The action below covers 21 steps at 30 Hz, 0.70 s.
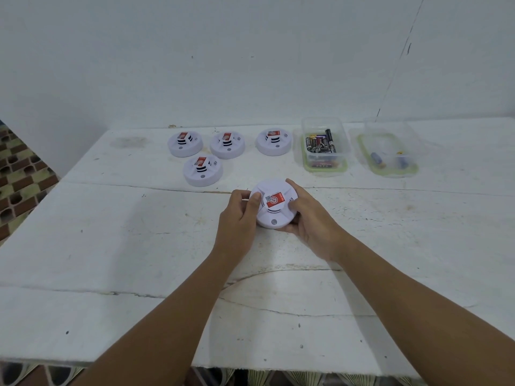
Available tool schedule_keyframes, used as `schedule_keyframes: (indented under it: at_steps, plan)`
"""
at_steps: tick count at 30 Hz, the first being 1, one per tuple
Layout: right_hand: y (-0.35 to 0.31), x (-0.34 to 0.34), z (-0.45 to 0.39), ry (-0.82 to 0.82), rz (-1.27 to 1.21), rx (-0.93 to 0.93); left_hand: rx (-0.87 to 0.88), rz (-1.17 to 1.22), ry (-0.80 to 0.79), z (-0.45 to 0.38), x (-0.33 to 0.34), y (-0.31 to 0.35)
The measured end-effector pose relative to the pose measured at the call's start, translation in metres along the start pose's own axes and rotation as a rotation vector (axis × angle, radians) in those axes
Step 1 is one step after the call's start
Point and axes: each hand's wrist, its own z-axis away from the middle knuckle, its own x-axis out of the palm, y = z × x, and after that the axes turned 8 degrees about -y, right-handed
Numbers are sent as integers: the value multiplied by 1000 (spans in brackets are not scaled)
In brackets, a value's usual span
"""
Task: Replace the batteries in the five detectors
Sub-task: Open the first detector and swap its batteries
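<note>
White wall point(250, 51), cracked white table point(111, 246) (scuffed), patterned floor point(16, 174)

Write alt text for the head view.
Both hands, left hand and right hand, grip one white detector on a white table. Four more detectors and two clear tubs of batteries sit behind.

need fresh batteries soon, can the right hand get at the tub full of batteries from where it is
Probably yes. The right hand grips the detector with the left hand, so it must let go first. The battery tub sits open-topped beyond it on the right, with bare table between.
</note>
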Motion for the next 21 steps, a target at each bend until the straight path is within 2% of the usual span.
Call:
schedule_keyframes:
  at_steps: [12,21]
  plan:
    - [1,-1,0,15,14,4,-2,5,2,0,1,0]
    - [-5,5,8,-37,21,0,-1,8,-3,0,0,0]
